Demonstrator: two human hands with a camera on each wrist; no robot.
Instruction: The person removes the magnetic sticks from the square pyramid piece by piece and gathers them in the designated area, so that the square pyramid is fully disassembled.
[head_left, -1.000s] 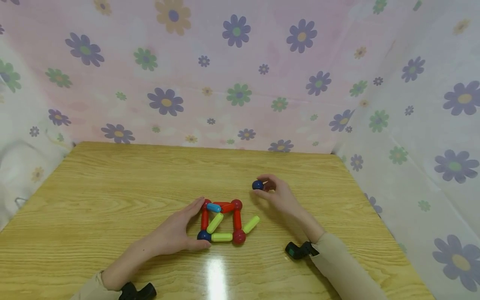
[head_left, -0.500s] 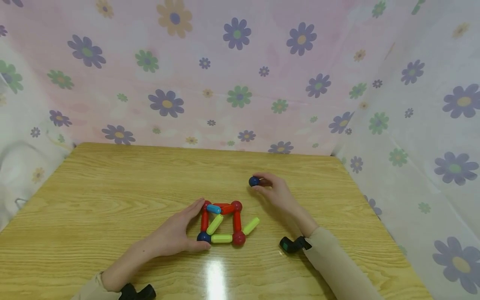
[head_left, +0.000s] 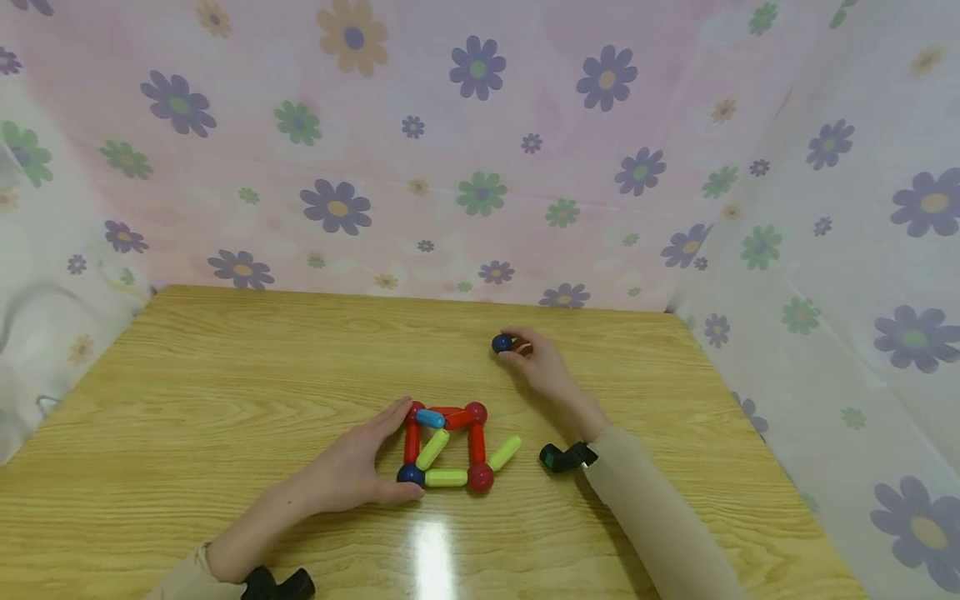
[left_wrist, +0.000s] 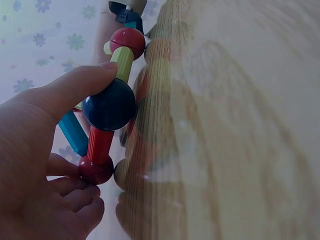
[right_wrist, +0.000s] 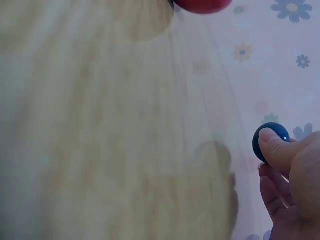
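On the table lies a square frame of magnetic sticks and balls, with red sticks (head_left: pixel 477 443), a yellow-green stick (head_left: pixel 446 477), red balls (head_left: pixel 481 477) and one dark blue ball (head_left: pixel 410 475) at its near left corner. A blue stick (head_left: pixel 431 418) and two more yellow-green sticks slant up from its corners. My left hand (head_left: pixel 348 467) holds the frame's left side, thumb over the dark blue corner ball (left_wrist: pixel 109 105), fingers at the far red ball (left_wrist: pixel 96 170). Beyond the frame, to the right, my right hand (head_left: pixel 543 367) pinches a loose dark blue ball (right_wrist: pixel 270 142) between thumb and fingers.
The wood-grain table (head_left: pixel 300 350) ends at a flowered cloth (head_left: pixel 480 125) at the back and right. Black wrist devices sit on both forearms, the right one (head_left: pixel 567 457) close to the frame's right side.
My right hand has moved away from me and slightly left, carrying the loose dark blue ball. My left hand and the frame have stayed in place.
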